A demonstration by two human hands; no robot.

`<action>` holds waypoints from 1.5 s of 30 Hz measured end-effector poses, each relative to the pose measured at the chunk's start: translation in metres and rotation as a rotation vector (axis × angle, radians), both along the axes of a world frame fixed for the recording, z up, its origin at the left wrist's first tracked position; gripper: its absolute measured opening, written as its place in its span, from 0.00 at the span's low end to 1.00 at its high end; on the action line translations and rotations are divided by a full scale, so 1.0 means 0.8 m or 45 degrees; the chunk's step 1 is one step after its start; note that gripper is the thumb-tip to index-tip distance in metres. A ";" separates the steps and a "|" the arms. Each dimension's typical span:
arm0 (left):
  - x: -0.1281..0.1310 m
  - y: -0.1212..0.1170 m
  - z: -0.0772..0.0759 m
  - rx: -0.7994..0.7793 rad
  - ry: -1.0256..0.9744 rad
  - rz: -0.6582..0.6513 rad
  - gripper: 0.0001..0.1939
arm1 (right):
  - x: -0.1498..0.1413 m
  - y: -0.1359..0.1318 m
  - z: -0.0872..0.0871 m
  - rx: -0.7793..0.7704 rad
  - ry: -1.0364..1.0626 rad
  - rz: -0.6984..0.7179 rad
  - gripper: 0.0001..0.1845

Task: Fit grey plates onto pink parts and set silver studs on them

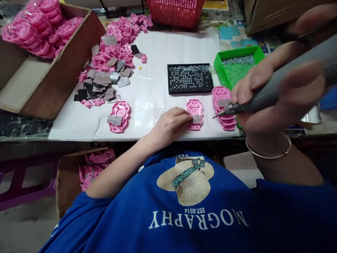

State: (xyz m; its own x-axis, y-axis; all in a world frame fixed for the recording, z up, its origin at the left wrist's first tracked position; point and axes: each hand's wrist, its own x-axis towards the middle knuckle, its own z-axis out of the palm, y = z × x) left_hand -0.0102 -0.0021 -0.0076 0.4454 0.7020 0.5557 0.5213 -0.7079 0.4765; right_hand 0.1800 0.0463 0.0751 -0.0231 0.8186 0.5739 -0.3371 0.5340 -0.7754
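My left hand point(172, 123) rests on the white sheet, its curled fingertips at the left edge of a pink plastic casing half point(195, 104) and the small grey plate point(197, 119) lying across it. Wrapped around a grey electric screwdriver point(265, 95), my right hand point(252, 79) holds it slanted, the bit pointing down and left. The bit's tip is in front of a stack of pink casing halves point(221, 92) topped by a grey plate. Further left lies another pink casing half point(123, 109) with grey plates point(114, 120) across it.
Behind my hands stand a black tray point(172, 92) of screws and a green tray point(219, 66) with more screws. Grey plates point(101, 79) and pink parts point(122, 30) lie heaped at left, beside a cardboard box point(60, 66). A red basket point(175, 14) stands behind.
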 end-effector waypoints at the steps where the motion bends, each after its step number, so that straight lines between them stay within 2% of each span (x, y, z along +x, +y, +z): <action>1: 0.000 0.000 0.000 0.002 0.017 -0.001 0.07 | -0.011 -0.004 -0.001 0.029 -0.007 -0.002 0.14; 3: 0.000 -0.001 0.001 0.013 0.052 0.002 0.07 | -0.027 -0.006 -0.004 0.095 0.025 -0.020 0.15; 6: 0.000 -0.001 0.002 0.029 0.090 0.005 0.07 | -0.035 -0.003 -0.011 0.066 0.011 0.048 0.19; 12: 0.001 -0.001 0.002 0.024 0.130 0.022 0.07 | -0.039 0.004 -0.027 0.120 0.015 0.104 0.16; 17: 0.002 -0.001 0.002 0.050 0.125 0.034 0.06 | -0.039 0.001 -0.027 0.032 -0.074 0.126 0.17; 21: 0.003 -0.001 0.001 0.060 0.103 0.035 0.06 | -0.039 0.003 -0.031 0.081 0.004 0.211 0.17; 33: 0.004 0.001 -0.001 0.067 0.037 0.026 0.06 | -0.043 0.009 -0.047 0.066 -0.044 0.263 0.16; 37: 0.002 0.002 -0.002 0.057 0.052 0.025 0.07 | -0.041 0.014 -0.037 0.080 -0.039 0.318 0.18; 41: 0.001 0.001 -0.002 0.066 0.030 0.013 0.08 | -0.014 0.016 0.000 0.183 0.032 0.156 0.17; 43: 0.000 0.001 -0.001 0.033 0.027 0.025 0.09 | 0.011 0.022 0.015 0.227 0.010 -0.037 0.16; 45: 0.000 0.001 -0.001 0.024 0.019 0.042 0.09 | 0.038 0.032 0.021 0.234 -0.038 -0.273 0.16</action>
State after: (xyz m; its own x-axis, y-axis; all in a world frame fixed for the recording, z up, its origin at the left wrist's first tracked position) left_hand -0.0106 -0.0017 -0.0081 0.4308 0.7058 0.5624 0.5513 -0.6992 0.4552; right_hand 0.2107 0.0718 0.0915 0.1205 0.6890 0.7147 -0.1798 0.7232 -0.6669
